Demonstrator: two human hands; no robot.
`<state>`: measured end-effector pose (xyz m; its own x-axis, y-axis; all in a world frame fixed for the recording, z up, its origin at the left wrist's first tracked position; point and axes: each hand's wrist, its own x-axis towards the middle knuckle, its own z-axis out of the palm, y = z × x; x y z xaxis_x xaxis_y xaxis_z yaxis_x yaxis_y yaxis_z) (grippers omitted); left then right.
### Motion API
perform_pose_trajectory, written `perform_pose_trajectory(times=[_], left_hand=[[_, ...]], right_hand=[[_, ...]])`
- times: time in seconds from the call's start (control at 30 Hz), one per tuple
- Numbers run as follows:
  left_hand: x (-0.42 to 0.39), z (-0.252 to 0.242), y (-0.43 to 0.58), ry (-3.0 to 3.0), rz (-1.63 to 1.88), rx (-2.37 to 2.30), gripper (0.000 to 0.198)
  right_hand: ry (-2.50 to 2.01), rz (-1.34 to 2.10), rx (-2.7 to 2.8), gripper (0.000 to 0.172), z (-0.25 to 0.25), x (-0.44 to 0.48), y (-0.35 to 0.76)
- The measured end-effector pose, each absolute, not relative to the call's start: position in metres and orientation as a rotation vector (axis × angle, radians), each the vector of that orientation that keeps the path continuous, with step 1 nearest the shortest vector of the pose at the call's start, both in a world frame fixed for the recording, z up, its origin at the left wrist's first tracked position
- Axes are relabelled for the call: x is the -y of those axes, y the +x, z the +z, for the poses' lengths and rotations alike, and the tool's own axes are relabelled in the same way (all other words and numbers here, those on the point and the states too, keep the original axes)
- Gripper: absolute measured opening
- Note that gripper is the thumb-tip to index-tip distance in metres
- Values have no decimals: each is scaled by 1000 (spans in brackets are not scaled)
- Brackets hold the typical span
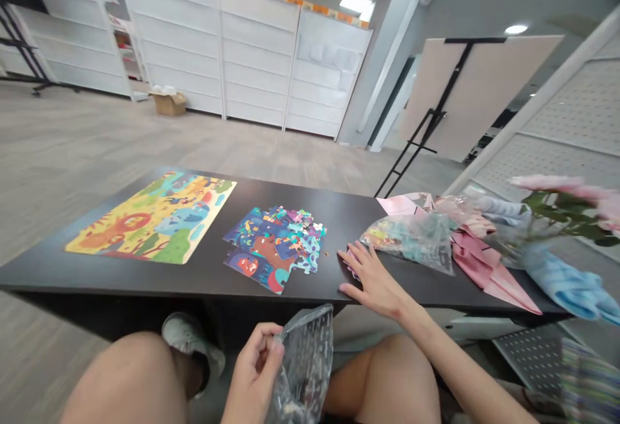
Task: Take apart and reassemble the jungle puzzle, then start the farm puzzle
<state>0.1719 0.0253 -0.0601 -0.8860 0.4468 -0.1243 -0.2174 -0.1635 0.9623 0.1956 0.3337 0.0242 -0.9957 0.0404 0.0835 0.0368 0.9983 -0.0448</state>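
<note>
My left hand (254, 363) is closed on a clear plastic bag (303, 366) held below the table's front edge, above my knees. My right hand (371, 279) lies flat with fingers spread on the black table (203, 275), covering a few small puzzle pieces near its fingertips. Just left of it sits a loose pile of colourful puzzle pieces (276, 246). A finished colourful puzzle picture (155, 217) lies further left. Another clear bag with puzzle pieces (411, 240) rests right of my right hand.
Pink wrapping paper (479, 262), blue cloth (571, 285) and pink flowers (571, 201) crowd the table's right end. A board on a black easel (460, 88) stands behind. White shelving (252, 56) and a cardboard box (168, 102) line the far wall.
</note>
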Motion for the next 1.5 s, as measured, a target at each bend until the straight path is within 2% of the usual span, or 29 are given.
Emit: perform_pose_trajectory(times=[0.07,0.13,0.2,0.27,0.33,0.4,0.47,0.53,0.67,0.77,0.87,0.9,1.0,1.07,1.1,1.13,1.27,1.37,1.4,1.5], left_hand=[[-23,-59,173,268,2075,-1674,50],[-21,-57,175,295,2053,-1687,49],[-21,-57,175,327,2037,-1723,49],[-22,-58,176,386,2011,-1786,46],[-23,-61,177,471,1976,-1864,41],[-25,-63,179,559,1977,-1915,37],[-26,-65,183,639,2012,-1944,36],[-26,-68,186,696,2034,-1962,37],[-23,-72,188,641,2053,-1929,41],[-18,-75,180,499,2108,-1883,43],[-14,-79,168,354,2172,-1870,44],[-13,-80,165,316,2181,-1874,44],[-13,-80,161,266,2169,-1888,47],[-14,-79,162,259,2178,-1906,49],[-15,-79,162,264,2188,-1913,50],[-16,-78,163,264,2200,-1917,50],[-18,-81,161,238,2225,-1893,54],[-21,-83,159,224,2225,-1863,54],[-23,-84,158,228,2221,-1850,54],[-31,-87,159,274,2217,-1832,53]], right_hand=[[24,104,2982,69,14,-328,222],[127,206,2858,48,8,-319,242],[163,410,2723,40,7,-299,256],[36,768,2595,36,9,-266,267],[-283,1301,2377,27,7,-224,274],[-582,1977,2102,29,-3,-183,275],[-753,2429,1729,45,-21,-155,270],[-901,2677,1339,55,-43,-144,263],[-991,2875,1003,43,-67,-154,263],[-956,2811,1167,51,-53,-169,271],[-751,2529,1707,44,-13,-187,262],[-617,2340,1933,41,3,-196,251],[-246,1339,2474,34,42,-229,196],[-129,852,2747,50,53,-254,152],[-120,804,2803,60,54,-265,133],[-100,777,2844,61,52,-275,117],[-106,737,2942,49,42,-300,89],[-140,721,3001,62,47,-309,82],[-139,722,3017,62,51,-312,78],[-154,727,3032,41,65,-318,54]])
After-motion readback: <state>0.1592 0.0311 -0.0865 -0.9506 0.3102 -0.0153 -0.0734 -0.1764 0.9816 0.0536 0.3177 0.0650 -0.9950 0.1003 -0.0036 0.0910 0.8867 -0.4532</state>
